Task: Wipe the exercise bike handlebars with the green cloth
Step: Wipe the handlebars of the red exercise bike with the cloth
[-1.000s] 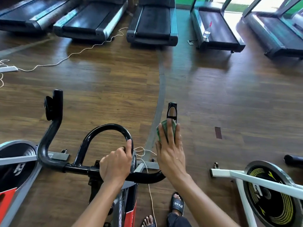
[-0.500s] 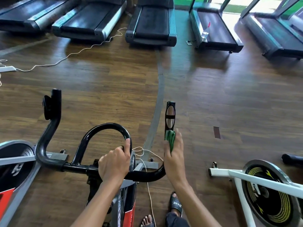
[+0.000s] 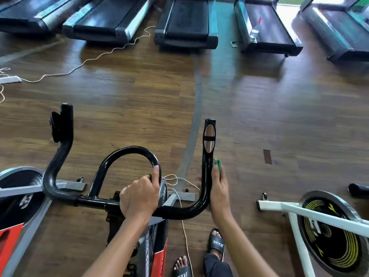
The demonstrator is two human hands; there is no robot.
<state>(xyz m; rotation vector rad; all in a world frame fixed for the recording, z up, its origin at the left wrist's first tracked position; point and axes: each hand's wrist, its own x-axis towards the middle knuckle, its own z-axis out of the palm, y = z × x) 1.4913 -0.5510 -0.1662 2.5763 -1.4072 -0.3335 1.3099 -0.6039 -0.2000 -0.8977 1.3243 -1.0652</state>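
The left hand (image 3: pixel 139 196) grasps the middle of the handlebars (image 3: pixel 127 149), I think to keep them steady. The right hand (image 3: pixel 219 192), fingers straight, presses the green cloth (image 3: pixel 218 165) on the 3 o'clock side of the right bar (image 3: pixel 206 176).

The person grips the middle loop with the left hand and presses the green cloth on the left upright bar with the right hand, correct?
Not quite. The head view shows the right hand pressing the green cloth against the right upright bar of the handlebars, not the left upright bar. The left hand does grip the middle loop.
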